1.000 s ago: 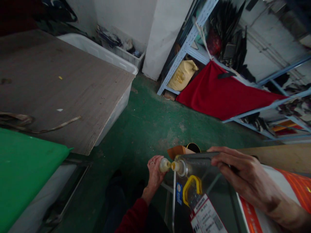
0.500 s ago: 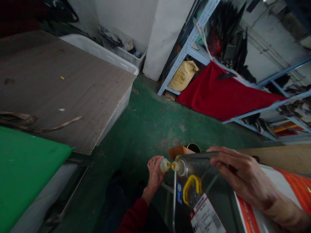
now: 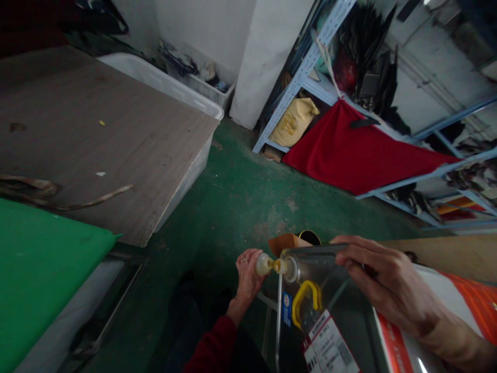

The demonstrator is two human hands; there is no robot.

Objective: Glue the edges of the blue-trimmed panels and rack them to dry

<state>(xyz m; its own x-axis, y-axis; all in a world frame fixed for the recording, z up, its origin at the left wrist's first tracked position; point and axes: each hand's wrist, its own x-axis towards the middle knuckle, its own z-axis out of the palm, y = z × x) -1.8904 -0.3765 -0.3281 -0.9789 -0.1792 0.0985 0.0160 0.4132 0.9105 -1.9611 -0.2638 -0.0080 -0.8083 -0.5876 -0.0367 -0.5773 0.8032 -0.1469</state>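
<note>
Here's the left hand, fingers wrapped firmly round a small pale bottle, its mouth turned toward the right hand. Right at that mouth sits the spout of a big metal can — an amber tint at the meeting point, though whether the two touch is too small to tell. And the right hand? Its fingertips are on the can's upper edge; whether they clamp it or merely press, I can't tell. The can leans between the hands, with a yellow handle and a printed label on the face nearer the body. Just beyond the spout, ahead of both hands, shows a dark round rim. Farther ahead of the right hand hangs a red cloth; well out left of the left hand, a wooden board.
</note>
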